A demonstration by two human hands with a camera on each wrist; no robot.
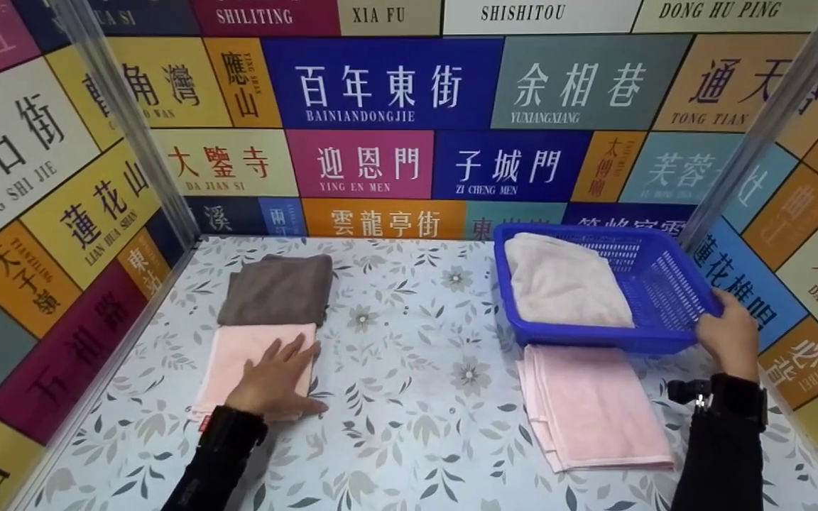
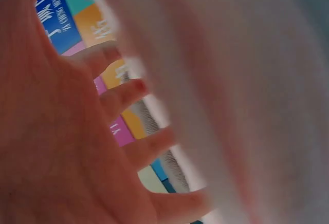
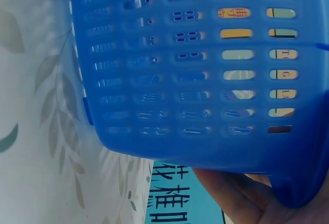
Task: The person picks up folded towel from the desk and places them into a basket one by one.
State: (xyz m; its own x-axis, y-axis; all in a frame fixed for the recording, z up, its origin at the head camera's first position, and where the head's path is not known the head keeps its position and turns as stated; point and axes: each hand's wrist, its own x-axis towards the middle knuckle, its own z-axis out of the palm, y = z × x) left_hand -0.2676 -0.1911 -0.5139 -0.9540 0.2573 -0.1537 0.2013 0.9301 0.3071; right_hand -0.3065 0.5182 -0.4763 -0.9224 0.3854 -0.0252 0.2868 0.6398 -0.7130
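We press our left hand (image 1: pixel 275 380) flat, fingers (image 2: pixel 149 149) spread and straight, on the folded pale pink towel (image 1: pixel 238 355) near the left edge of the desk (image 1: pixel 409 333), just in front of a folded brown towel (image 1: pixel 277 289). Our right hand (image 1: pixel 730 333) grips the near right corner of the blue perforated plastic basket (image 1: pixel 654 280), fingers curled round its rim. The basket sits toward the desk's back right corner and holds a cream towel (image 1: pixel 562 282). Another folded pink towel (image 1: pixel 593 404) lies just in front of it.
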